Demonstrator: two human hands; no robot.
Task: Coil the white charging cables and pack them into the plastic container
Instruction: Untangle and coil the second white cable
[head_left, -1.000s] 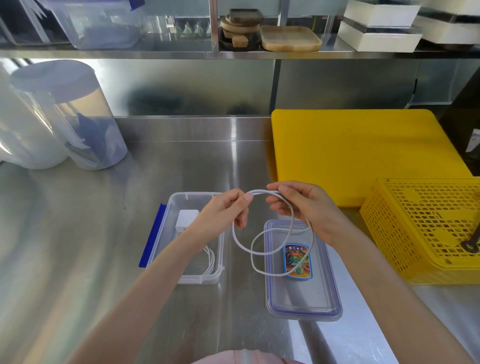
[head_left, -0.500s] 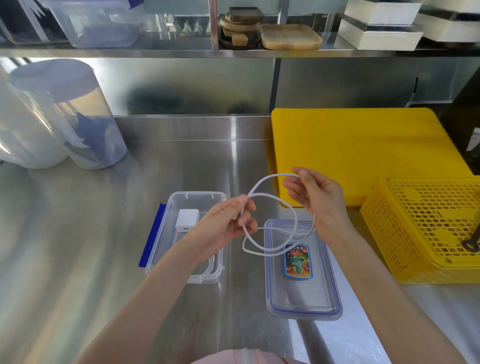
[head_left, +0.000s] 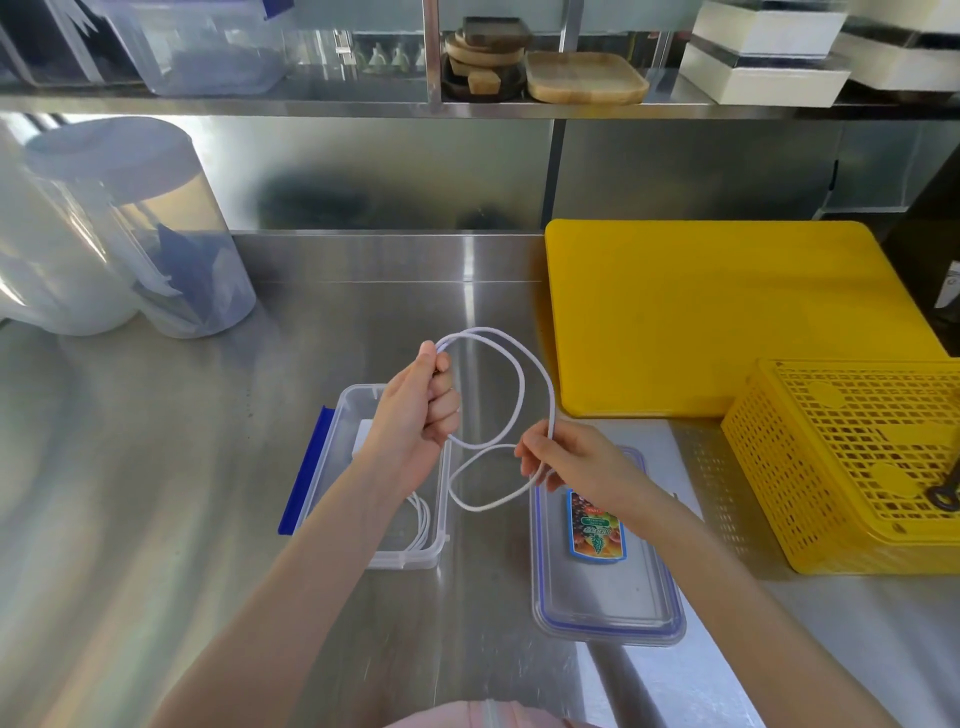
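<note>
Since half a second ago the two hands have swapped heights: the left hand (head_left: 423, 415) has risen and the right hand (head_left: 576, 460) has dropped low, so the cable (head_left: 519, 387) now hangs as one wide upper loop and a smaller lower one, a loose figure-eight above the steel surface (head_left: 156, 467). That reads as another turn being laid onto the coil, which is not yet tight enough to pack.

The open plastic container (head_left: 358, 400) sits under the left forearm, already holding a white plug and another coiled cable at its near end; its lid (head_left: 608, 608) lies just beside it to the right, beneath the right wrist.

The left hand is a closed fist, thumb up, fingers (head_left: 441, 410) clamped on the cable where the loops meet. The right hand reaches in palm down, its fingers (head_left: 530, 457) pinched together on the strands at the crossing.
</note>
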